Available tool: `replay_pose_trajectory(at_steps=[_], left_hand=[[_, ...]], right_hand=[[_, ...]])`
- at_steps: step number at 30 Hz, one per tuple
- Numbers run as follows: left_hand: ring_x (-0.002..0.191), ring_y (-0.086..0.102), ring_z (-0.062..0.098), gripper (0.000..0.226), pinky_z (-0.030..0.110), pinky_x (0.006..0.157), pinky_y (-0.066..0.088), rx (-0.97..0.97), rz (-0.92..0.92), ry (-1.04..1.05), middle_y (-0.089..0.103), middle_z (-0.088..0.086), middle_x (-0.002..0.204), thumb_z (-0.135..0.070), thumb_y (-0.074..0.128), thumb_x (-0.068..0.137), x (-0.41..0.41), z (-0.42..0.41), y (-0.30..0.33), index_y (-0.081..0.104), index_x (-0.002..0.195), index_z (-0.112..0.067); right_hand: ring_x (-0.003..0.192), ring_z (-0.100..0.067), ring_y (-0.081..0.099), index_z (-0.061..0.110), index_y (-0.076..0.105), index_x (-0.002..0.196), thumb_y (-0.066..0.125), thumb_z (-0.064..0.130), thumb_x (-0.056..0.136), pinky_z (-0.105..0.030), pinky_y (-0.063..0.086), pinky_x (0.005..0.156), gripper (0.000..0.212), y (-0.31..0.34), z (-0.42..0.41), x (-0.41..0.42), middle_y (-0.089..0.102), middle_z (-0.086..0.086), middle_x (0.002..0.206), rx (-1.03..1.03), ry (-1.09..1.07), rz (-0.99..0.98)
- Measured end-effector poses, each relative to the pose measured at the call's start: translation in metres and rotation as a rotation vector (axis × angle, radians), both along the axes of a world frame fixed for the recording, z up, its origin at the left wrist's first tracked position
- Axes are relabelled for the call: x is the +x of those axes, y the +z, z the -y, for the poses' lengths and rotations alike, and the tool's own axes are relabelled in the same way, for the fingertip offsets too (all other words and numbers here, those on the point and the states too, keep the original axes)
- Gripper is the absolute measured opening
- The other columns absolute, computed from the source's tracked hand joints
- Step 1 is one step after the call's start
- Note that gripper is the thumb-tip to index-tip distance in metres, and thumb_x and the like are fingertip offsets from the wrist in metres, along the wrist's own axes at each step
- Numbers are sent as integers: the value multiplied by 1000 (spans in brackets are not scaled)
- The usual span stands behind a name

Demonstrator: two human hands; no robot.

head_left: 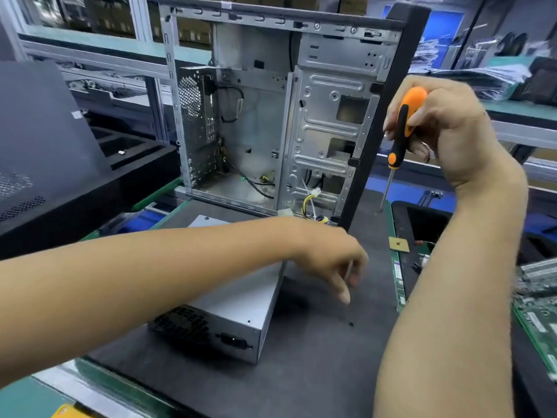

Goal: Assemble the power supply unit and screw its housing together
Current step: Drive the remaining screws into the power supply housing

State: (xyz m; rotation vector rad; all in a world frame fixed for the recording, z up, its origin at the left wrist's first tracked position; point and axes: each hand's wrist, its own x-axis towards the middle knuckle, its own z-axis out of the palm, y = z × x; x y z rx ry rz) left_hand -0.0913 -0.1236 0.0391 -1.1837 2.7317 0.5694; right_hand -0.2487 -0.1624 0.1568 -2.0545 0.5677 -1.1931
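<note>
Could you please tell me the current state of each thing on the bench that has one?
PSU: housing closed, lying flat on the mat.
Screwdriver: gripped upright in the right hand, tip on the mat.
Left hand: fingers hanging loose above the mat.
Screw: loose on the mat.
PC case: upright, side open.

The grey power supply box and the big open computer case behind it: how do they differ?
The power supply box lies flat on the dark mat, closed on every side that shows; the computer case stands upright with its side open, cables visible inside. The box is much smaller than the case. The box shows a black vent grille and a socket on its near end; the case has a black front panel. Both are bare grey sheet metal.
</note>
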Motion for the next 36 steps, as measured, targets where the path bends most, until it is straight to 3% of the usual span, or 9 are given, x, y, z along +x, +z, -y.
replay_pose_trajectory(at_steps=[4, 6, 10, 13, 17, 21, 24, 26, 36], left_hand=[[80, 59, 9, 39, 11, 52, 36, 94, 60, -101, 68, -7, 94, -31, 90, 78, -30, 1, -24, 66, 106, -17], [73, 57, 3, 32, 5, 55, 37, 122, 67, -154, 70, -3, 92, -19, 89, 78, -36, 1, -27, 67, 100, -15], [68, 59, 0, 18, 8, 59, 39, 197, 54, -202, 75, 7, 95, 2, 78, 82, -38, 4, -34, 67, 89, -10], [69, 55, 3, 15, 14, 59, 40, 195, 47, -196, 72, 9, 95, 0, 76, 86, -32, 5, -28, 64, 92, -8], [78, 62, 9, 13, 10, 67, 44, 83, -216, -44, 73, 3, 94, -11, 77, 92, 10, -1, 5, 65, 93, -14], [83, 70, 16, 16, 32, 80, 56, 57, -639, 184, 75, 1, 91, -22, 84, 86, 66, -15, 25, 71, 84, -33], [78, 65, 11, 12, 23, 75, 53, 97, -878, 304, 73, 0, 83, -24, 83, 82, 96, -27, 20, 75, 84, -32], [77, 66, 11, 12, 21, 76, 53, 104, -934, 334, 72, -2, 82, -22, 83, 81, 109, -33, 14, 75, 86, -30], [77, 69, 10, 15, 19, 75, 53, 30, -1022, 441, 75, -2, 81, -16, 83, 82, 134, -61, 9, 75, 82, -29]], right_hand=[[50, -38, 35, -5, 57, 75, 42, 8, 67, -32, 22, 37, 22, -2, 4, -1, 62, -1, 60, 25, -64, -23], [50, -48, 31, -12, 58, 79, 43, 9, 68, -32, 23, 37, 28, -4, 8, 1, 63, -1, 61, 29, -73, -33], [43, -35, 32, 0, 59, 70, 45, 10, 70, -24, 30, 37, 17, -5, 10, 4, 62, -7, 61, 49, -47, -23], [42, -31, 31, 0, 57, 69, 46, 11, 71, -23, 30, 37, 16, -6, 8, 10, 61, -9, 62, 59, -7, -5], [38, -37, 31, -2, 55, 78, 45, 13, 75, -26, 25, 35, 18, -4, 5, 26, 63, -14, 61, 74, 88, 31], [30, -27, 39, 2, 52, 77, 46, 14, 77, -21, 28, 34, 14, -5, 0, 51, 65, -18, 60, 108, 189, 50], [38, -43, 42, 2, 52, 79, 45, 12, 79, -23, 33, 34, 12, -7, -2, 72, 67, -14, 62, 103, 237, 41], [45, -48, 44, 4, 52, 79, 44, 10, 81, -24, 38, 35, 9, -7, -4, 84, 67, -14, 63, 108, 283, 48], [42, -29, 55, 4, 54, 81, 42, 6, 83, -26, 41, 36, 13, -9, -15, 109, 67, -15, 66, 85, 396, 104]])
